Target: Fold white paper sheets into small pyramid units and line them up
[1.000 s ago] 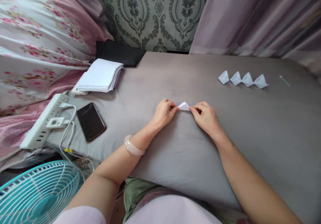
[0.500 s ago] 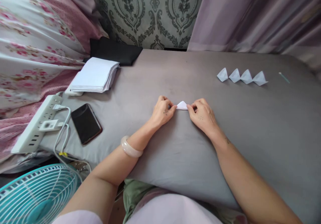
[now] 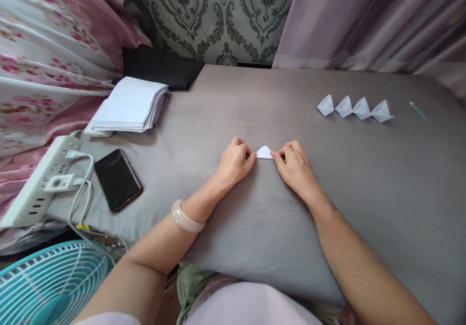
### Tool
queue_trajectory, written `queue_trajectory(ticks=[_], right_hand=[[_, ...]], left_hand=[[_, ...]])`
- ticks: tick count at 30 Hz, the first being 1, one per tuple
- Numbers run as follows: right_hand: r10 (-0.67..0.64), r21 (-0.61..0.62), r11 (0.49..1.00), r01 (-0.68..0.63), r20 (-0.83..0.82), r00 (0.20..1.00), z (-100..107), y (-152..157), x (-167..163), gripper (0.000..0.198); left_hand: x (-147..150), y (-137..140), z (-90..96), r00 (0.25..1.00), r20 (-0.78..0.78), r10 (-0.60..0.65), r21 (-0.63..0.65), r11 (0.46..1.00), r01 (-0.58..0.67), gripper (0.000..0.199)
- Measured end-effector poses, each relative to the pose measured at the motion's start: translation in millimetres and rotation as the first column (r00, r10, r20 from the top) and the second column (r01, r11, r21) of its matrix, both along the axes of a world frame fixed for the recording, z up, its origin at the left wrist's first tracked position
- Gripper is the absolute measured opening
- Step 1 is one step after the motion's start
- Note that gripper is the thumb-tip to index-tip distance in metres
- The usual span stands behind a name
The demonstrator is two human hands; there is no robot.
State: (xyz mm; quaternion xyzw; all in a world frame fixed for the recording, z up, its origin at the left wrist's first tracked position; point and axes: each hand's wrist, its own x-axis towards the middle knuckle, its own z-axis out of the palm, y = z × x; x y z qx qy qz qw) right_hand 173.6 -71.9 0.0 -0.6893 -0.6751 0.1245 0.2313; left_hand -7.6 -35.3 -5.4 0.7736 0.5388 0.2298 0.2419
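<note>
Between my hands is a small piece of folded white paper, triangular with its point away from me, low over the grey cloth surface. My left hand pinches its left corner between thumb and curled fingers. At the opposite corner, my right hand grips the paper the same way. Parts of both corners are hidden by the fingertips. Farther off to the right, several folded paper shapes with pointed tops stand in a row.
A stack of white paper lies at the back left near a black cloth-like item. Closer in are a phone, a power strip with cables and a turquoise fan. A thin stick rests at the far right.
The view has shifted slightly, so the surroundings sit a little differently in the picture. Both hands keep their pinch on the folded paper, which looks a bit flatter along its near edge.
</note>
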Motion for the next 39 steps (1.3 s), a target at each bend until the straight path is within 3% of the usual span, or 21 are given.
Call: queue_trajectory(ticks=[7,9,13,16,19,21,23,25,29,32,39], right_hand=[[0.013,-0.007,1.000,-0.013,0.002,1.000,-1.3,1.2,1.8,0.028],[-0.004,-0.016,1.000,0.004,0.011,1.000,-1.7,1.9,1.1,0.027],[-0.059,-0.017,0.998,0.059,0.003,0.998,-2.0,4.2,-1.6,0.026],[-0.074,0.004,0.997,0.074,-0.035,0.997,-2.0,5.8,0.7,0.025],[-0.054,0.030,0.998,0.062,-0.230,0.972,-3.6,5.5,10.9,0.022],[-0.089,0.024,0.994,0.110,-0.437,0.895,-5.8,3.2,19.0,0.028],[-0.129,0.031,0.985,0.169,-0.514,0.848,-7.0,-1.1,24.0,0.030],[-0.099,0.083,0.985,0.151,-0.448,0.889,-5.3,-6.8,23.8,0.028],[0.076,0.120,0.991,-0.057,-0.161,0.984,6.6,-17.9,15.7,0.034],[0.147,0.076,0.987,-0.143,-0.045,0.988,15.0,-23.2,12.6,0.040],[0.162,0.009,0.987,-0.163,0.079,0.984,19.6,-27.3,10.0,0.040]], left_hand=[[-0.4,-2.2,4.1,0.996,-0.067,-0.050,0.049,0.997,0.053,0.014],[1.1,-2.1,5.5,0.988,-0.104,-0.112,0.106,0.987,0.123,0.017],[4.1,-0.8,5.5,0.912,-0.193,-0.363,0.209,0.893,0.399,0.034],[4.3,0.2,5.0,0.850,-0.247,-0.465,0.214,0.830,0.515,0.039],[3.6,1.2,5.2,0.843,-0.275,-0.463,0.214,0.825,0.523,0.041],[3.3,1.8,4.9,0.843,-0.286,-0.456,0.203,0.831,0.518,0.043],[3.2,2.3,4.0,0.845,-0.290,-0.449,0.192,0.838,0.511,0.044],[3.3,2.6,2.8,0.852,-0.287,-0.437,0.193,0.845,0.499,0.045],[2.7,2.5,1.4,0.864,-0.261,-0.432,0.187,0.855,0.484,0.047],[2.2,2.1,1.3,0.871,-0.228,-0.434,0.178,0.861,0.476,0.047],[1.7,1.8,0.9,0.861,-0.249,-0.443,0.195,0.848,0.492,0.048]])
